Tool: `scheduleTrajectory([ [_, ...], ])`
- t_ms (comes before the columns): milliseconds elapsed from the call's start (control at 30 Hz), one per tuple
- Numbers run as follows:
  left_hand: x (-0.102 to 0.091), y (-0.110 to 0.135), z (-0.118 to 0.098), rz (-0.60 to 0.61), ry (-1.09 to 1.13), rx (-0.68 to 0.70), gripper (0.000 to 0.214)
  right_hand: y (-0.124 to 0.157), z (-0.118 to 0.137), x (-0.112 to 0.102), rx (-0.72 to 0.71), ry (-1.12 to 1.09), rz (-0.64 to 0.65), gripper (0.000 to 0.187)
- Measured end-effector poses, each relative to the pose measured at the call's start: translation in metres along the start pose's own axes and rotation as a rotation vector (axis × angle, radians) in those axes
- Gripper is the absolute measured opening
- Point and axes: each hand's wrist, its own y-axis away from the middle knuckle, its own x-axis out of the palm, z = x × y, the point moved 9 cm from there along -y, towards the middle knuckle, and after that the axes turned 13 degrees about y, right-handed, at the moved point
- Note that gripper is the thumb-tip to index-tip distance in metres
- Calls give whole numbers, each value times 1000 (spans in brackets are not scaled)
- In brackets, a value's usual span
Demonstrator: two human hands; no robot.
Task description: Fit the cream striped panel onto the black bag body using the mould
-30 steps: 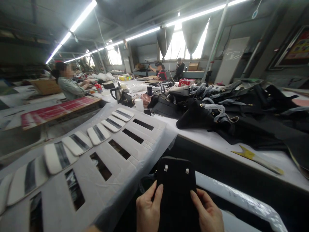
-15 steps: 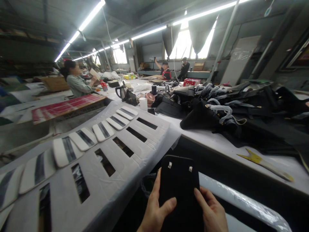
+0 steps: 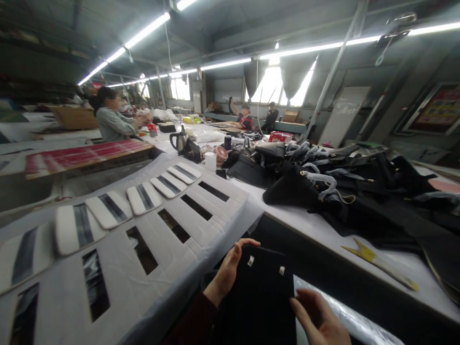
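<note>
A flat black panel [image 3: 264,297] with rounded corners and two small pale tabs near its far edge is held low in front of me. My left hand [image 3: 228,268] grips its upper left corner, with fingers bent over the far edge. At the panel's right side, my right hand [image 3: 319,314] has curled fingers, and a fingertip meets the edge. The panel's lower end runs out of view. To the left, several white padded pieces [image 3: 143,197] with a dark stripe lie in a row on a white-covered surface [image 3: 212,235] with dark rectangular slots.
A pile of black bag parts [image 3: 359,196] covers the right table. Yellow-handled scissors [image 3: 381,263] lie near its front edge. Farther back are a white cup [image 3: 210,162], a kettle [image 3: 180,141] and a red box [image 3: 280,137]. Co-workers are at the tables behind.
My left hand has slid up from the panel's left side to its far corner. My right hand has shifted slightly right and down. The view has turned a little.
</note>
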Motion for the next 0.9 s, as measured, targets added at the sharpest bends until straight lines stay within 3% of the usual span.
scheduleTrajectory([
  [67,-1,3,-5,-26,-59,70,64,-14,46,-15,-308,281,-121,48],
  [100,0,5,-7,-24,-91,90,65,-17,70,-12,-459,385,-134,51],
  [167,6,7,-13,10,-132,111,66,-19,110,8,-691,533,-79,50],
  [233,13,9,-18,50,-137,125,66,-17,135,31,-805,589,-20,44],
  [300,16,11,-23,67,-117,140,65,-11,147,43,-834,546,-25,29],
  [400,13,13,-30,48,-87,155,65,5,152,42,-877,434,-105,6],
  [600,9,14,-40,71,-205,76,37,44,160,38,-1179,418,38,18],
  [667,12,13,-43,95,-222,50,41,44,164,34,-1179,421,59,17],
  [833,16,11,-33,117,-207,-122,49,25,164,31,-1011,420,115,11],
  [900,16,12,-32,111,-204,-155,51,28,167,31,-1021,417,104,12],
])
